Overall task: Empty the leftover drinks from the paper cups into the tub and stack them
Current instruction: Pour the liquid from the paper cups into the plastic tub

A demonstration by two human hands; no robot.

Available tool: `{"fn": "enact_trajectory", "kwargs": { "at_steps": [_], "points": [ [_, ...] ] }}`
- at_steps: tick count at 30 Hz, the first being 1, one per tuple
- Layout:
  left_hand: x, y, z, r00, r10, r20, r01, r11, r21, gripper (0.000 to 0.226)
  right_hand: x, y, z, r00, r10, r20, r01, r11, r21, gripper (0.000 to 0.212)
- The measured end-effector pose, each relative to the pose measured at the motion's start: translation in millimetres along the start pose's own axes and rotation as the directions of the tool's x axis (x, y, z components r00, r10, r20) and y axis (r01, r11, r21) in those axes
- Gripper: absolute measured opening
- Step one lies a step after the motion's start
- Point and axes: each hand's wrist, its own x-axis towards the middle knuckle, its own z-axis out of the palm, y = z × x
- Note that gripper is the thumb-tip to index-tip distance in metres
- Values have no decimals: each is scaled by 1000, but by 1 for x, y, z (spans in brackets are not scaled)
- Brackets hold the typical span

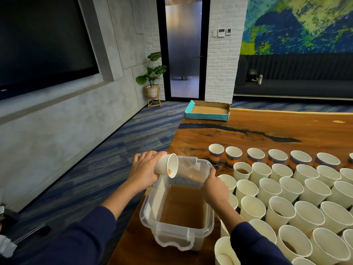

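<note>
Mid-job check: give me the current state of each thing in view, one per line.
Clear plastic tub: lidless, part-filled with brown liquid.
White paper cup: tipped over tub, nearly empty.
Left hand: grips tipped cup.
Right hand: holds tub rim.
Upright paper cups: unstacked, some holding drink.
Teal cardboard tray: open.

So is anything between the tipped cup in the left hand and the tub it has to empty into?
Nothing visible. The left hand holds the tipped cup over the open tub; the right hand grips the tub's right rim, beside the pour path.

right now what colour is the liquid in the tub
Brown, murky liquid pooled in the clear tub; the head view shows it.
</note>
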Motion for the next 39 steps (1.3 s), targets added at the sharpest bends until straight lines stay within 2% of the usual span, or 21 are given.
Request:
{"fn": "enact_trajectory", "kwargs": {
  "at_steps": [19, 25, 31, 35, 39],
  "points": [
    [-1, 9, -14, 993, 104, 51, -113, 971, 213, 71, 4, 3, 3, 1000, -1, 5, 1, 999, -44, 69],
    [0, 15, -19, 985, 169, 22, -169, 947, 272, 71, 4, 3, 4, 1000, 0, -5, 0, 997, -77, 71],
    [2, 22, -23, 971, 232, 64, -239, 904, 355, 74, 3, 3, 4, 1000, -4, -4, 3, 997, -80, 72],
    [4, 18, -17, 941, 336, 36, -321, 854, 410, 79, 2, 2, 2, 1000, -17, -22, 16, 997, -79, 67],
    [2, 21, -16, 939, 331, 93, -335, 822, 461, 80, 2, 2, 1, 1000, -21, -21, 19, 997, -76, 66]
  ]
}}
